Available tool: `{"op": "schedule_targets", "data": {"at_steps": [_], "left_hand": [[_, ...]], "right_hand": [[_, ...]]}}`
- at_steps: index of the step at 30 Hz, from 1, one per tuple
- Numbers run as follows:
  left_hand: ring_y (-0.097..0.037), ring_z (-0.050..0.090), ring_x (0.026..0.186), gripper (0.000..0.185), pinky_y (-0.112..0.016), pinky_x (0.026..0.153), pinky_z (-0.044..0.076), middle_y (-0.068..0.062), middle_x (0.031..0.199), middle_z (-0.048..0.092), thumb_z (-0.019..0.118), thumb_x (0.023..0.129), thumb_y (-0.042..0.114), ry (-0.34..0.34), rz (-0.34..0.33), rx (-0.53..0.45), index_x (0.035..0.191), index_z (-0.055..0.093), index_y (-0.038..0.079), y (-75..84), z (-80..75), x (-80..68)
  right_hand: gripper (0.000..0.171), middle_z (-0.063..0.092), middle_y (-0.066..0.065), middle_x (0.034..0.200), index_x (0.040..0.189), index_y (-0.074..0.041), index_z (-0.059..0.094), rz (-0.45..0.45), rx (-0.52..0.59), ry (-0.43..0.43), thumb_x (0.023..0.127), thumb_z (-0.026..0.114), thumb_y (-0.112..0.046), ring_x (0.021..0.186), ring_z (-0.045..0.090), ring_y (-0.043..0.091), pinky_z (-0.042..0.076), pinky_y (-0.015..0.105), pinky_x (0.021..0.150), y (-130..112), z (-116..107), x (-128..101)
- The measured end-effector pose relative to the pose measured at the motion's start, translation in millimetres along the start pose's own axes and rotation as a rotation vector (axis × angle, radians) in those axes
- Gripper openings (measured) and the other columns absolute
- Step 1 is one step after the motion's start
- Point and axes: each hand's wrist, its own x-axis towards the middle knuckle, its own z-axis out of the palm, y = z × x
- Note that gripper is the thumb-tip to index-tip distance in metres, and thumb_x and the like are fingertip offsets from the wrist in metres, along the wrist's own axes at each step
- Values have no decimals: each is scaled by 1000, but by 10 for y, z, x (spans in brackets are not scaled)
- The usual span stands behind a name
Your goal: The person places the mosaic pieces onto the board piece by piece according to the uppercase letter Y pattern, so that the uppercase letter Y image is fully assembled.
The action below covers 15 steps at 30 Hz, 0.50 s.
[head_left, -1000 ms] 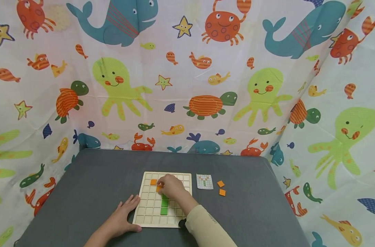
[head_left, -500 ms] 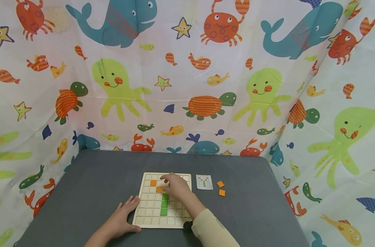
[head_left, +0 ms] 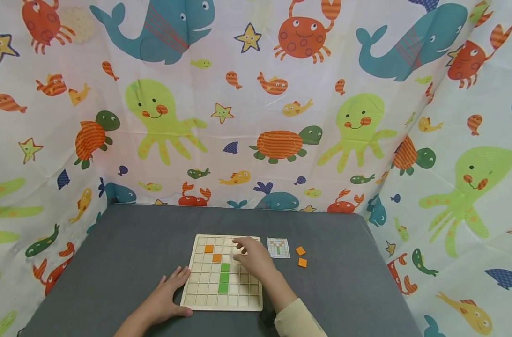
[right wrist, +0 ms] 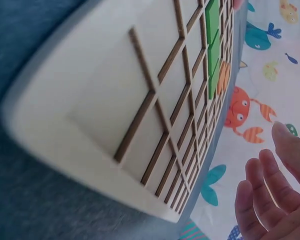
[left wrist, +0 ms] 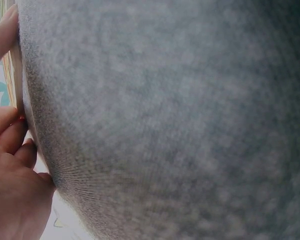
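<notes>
Left hand lies flat on the grey table, fingers straight and relaxed, thumb and fingertips touching the near-left edge of the wooden grid board. Right hand hovers over the board's far-right cells, fingers loosely spread, holding nothing. Left of its fingertips: two orange tiles and a green column. Right of them: pattern card, then two loose orange squares.

pattern card too small, left hand cropped
</notes>
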Motion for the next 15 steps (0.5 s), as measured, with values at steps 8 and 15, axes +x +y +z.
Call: {"op": "schedule_targets", "data": {"at_steps": [8,15], "left_hand": [[-33,11,147,120,-62,114,3,-9,157,25,86,50,52,-8,-9,-1,149,32,9,17,-4,5],[-33,12,147,120,-62,114,3,-10,156,26,86,50,50,-7,-13,-7,148,33,9,17,-2,5]], "right_hand": [[42,65,-1,112,127,-20,60,14,5,36,87,70,-23,95,63,19,51,27,67,82,-99,-168],[43,65,-1,110,127,-21,59,33,-4,61,85,71,-23,94,62,19,50,29,67,194,-192,-272]]}}
